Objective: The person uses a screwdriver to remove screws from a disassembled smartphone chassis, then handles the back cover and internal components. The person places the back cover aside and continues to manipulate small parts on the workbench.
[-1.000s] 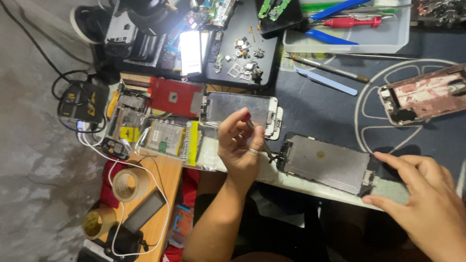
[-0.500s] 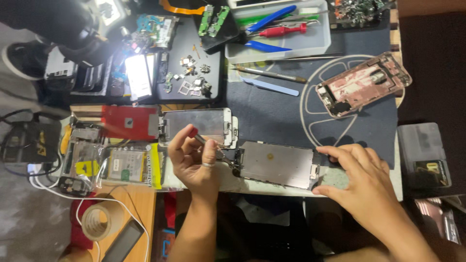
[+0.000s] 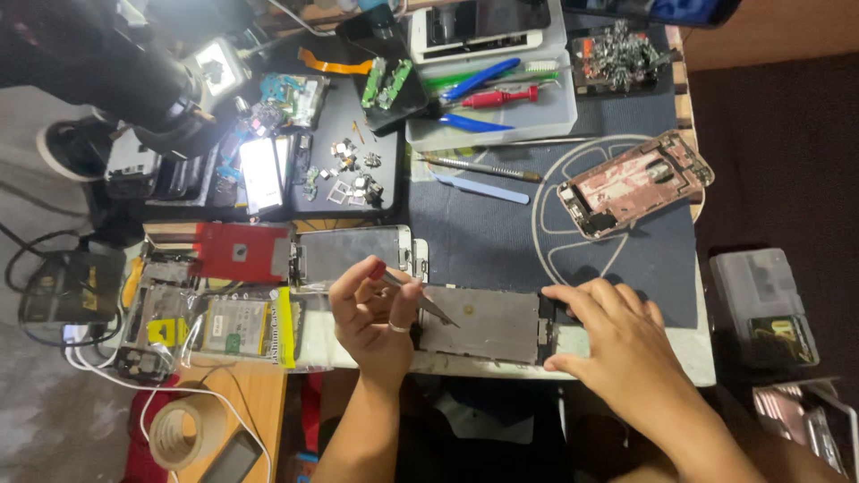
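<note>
L hand (image 3: 371,313): fingers curled tight, pinching metal tweezers (image 3: 419,300) btwn thumb & fingertips; ring on one finger. Tweezer tips point down-right, resting on the left end of the phone screen assembly (image 3: 483,324), which lies back-side up (grey metal shield plate) at the near edge of the bench. R hand (image 3: 617,344): fingers spread fairly flat, not gripping, palm down; fingertips press on the assembly's right end, thumb at its near corner.

Edges/room: assembly sits along the front lip of the white work surface (image 3: 698,358), just short of the drop-off. Left of L hand, close: yellow-edged battery (image 3: 242,326) & red-backed panel (image 3: 242,252); another screen panel (image 3: 358,253) just behind the L hand, nearly touching. Behind the assembly the dark mat (image 3: 483,233) is open up to the blue pry tool (image 3: 479,188) & metal spudger (image 3: 479,167). Pink phone housing (image 3: 635,185) well apart, far right on the mat. Tray of tools (image 3: 501,112) further back. Tape roll (image 3: 179,431) low left on the wooden shelf.

Pose: L forearm comes up from the bottom, wrist bent, hand tilted over the assembly's left end. R forearm enters from bottom right, angled up-left, wrist low, hand lying flat.
</note>
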